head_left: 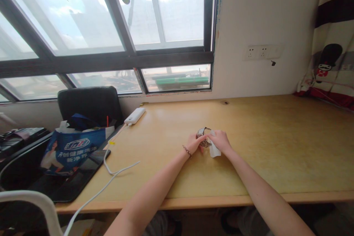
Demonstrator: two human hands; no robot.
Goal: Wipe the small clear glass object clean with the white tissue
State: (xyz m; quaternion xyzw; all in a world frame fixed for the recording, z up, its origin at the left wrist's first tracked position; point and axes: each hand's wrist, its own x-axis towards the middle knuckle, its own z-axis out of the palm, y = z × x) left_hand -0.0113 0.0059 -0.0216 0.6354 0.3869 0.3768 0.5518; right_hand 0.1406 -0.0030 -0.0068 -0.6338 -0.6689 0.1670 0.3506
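Above the wooden table, my left hand (194,143) grips a small, round, shiny see-through vessel with brown tones (203,132), perhaps a glass; its exact kind is unclear. My right hand (221,141) is closed on a white tissue (215,151) at the vessel's right side. Part of the tissue hangs below the right fingers, and another bit shows by the vessel's rim. The fingers hide much of the vessel. A beaded bracelet (187,151) circles my left wrist.
The table (276,147) stands against the wall below a window. At its left are a white power bank (135,116), a white cable (110,182) and a black tablet-like panel (83,177) jutting past the edge. A blue bag (76,151) rests by a black chair (90,101).
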